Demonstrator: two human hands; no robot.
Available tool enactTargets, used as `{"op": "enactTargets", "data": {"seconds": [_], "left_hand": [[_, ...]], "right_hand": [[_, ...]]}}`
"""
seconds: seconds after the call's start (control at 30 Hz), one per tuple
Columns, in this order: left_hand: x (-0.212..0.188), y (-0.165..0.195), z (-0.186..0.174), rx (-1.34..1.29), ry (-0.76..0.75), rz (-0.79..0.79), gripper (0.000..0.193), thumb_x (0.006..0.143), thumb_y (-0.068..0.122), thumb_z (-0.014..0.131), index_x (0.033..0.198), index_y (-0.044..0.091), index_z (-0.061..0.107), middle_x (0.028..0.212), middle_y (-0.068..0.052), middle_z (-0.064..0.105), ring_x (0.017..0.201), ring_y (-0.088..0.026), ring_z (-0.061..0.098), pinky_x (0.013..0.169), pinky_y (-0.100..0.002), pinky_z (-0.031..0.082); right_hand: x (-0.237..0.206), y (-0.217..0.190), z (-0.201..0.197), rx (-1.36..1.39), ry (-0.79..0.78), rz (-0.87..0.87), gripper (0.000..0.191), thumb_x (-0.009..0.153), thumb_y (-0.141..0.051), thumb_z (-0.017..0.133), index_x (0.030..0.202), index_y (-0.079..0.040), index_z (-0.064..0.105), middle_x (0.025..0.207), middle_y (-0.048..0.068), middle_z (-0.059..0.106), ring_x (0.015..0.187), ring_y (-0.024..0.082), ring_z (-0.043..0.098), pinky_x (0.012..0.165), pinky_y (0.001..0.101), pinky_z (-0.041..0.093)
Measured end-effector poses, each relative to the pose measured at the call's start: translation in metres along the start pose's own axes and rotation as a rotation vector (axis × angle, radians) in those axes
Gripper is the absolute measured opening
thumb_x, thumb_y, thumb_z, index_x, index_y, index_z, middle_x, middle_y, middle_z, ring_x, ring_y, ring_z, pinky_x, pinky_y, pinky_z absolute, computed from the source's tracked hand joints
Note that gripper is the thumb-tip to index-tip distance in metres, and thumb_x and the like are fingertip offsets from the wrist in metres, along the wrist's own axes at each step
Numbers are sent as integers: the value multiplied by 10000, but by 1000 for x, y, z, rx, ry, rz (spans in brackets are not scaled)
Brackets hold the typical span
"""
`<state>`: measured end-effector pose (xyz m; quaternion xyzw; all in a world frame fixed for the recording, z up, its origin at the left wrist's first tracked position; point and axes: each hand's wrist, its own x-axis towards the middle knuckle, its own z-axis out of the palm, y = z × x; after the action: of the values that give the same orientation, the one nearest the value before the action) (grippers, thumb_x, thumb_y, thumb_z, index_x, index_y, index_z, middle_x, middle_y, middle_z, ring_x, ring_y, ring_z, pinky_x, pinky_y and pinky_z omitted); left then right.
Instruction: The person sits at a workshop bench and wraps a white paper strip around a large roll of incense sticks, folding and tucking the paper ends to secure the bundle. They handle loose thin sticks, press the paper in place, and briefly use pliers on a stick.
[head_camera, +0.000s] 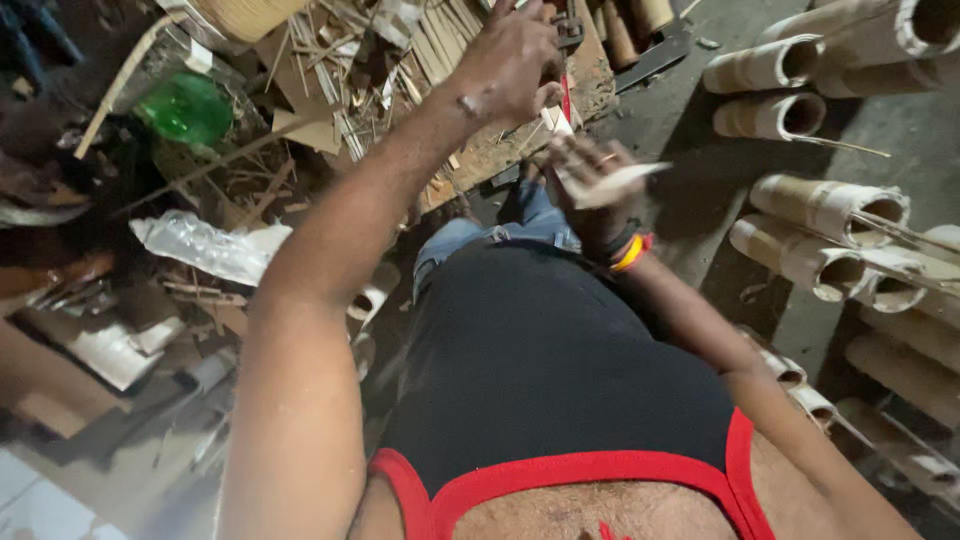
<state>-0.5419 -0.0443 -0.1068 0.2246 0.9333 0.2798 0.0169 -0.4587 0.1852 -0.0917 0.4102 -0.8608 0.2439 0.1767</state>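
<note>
My left hand (510, 60) reaches forward over a wooden work block (590, 70) littered with bamboo strips; its fingers are curled, and what it grips is hidden beneath it. A red-handled tool (566, 98) shows just below that hand. My right hand (590, 185), with coloured bands on the wrist, is closed on a thin pale bamboo sliver (620, 180) that sticks out to the right. Both hands are blurred.
Cut bamboo tube sections (830, 215) lie stacked on the floor at the right and top right. A heap of bamboo splints and scraps (330, 70) fills the top left, with a green plastic bottle (185, 108) and a crumpled clear bottle (210, 248).
</note>
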Motion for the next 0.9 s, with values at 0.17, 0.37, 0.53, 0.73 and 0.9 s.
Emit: {"op": "enactTargets", "data": {"seconds": [0.17,0.37,0.53,0.73,0.9], "left_hand": [[-43,24,22,44,612,-138,741,800,551,906,1195,-48,721,1263,-195,590,1273,-329,449,1134,-523,326],[-74,63,76,-1263,224,-578,330,911,284,809,974,-32,736,880,-87,700,802,-157,613,737,-350,523],[-83,59,92,-1279,123,-548,111,955,161,715,983,55,734,882,11,751,800,-91,687,750,-267,578],[-101,64,103,-1658,106,-351,41,974,50,710,1008,52,687,945,24,634,928,-90,587,867,-258,475],[-75,67,124,-1643,41,-348,154,1041,132,591,933,23,591,852,14,508,825,-136,475,832,-308,409]], "right_hand": [[-6,-48,6,-159,-24,86,311,915,-88,723,1217,-25,760,1299,168,727,855,230,671,680,354,496],[-33,-73,11,-266,-136,120,387,886,-94,722,1265,-19,737,1309,171,710,823,241,656,724,376,529],[-52,-102,-14,-127,-343,10,305,805,-94,715,1106,-70,753,1232,144,726,827,246,679,702,397,533],[-44,-50,-74,-57,-67,240,433,770,31,598,1173,-39,740,1235,214,761,976,276,707,800,383,548],[5,60,-32,1106,-299,578,423,1038,-41,556,1457,-43,609,1436,83,663,1297,177,624,1145,334,480]]}}
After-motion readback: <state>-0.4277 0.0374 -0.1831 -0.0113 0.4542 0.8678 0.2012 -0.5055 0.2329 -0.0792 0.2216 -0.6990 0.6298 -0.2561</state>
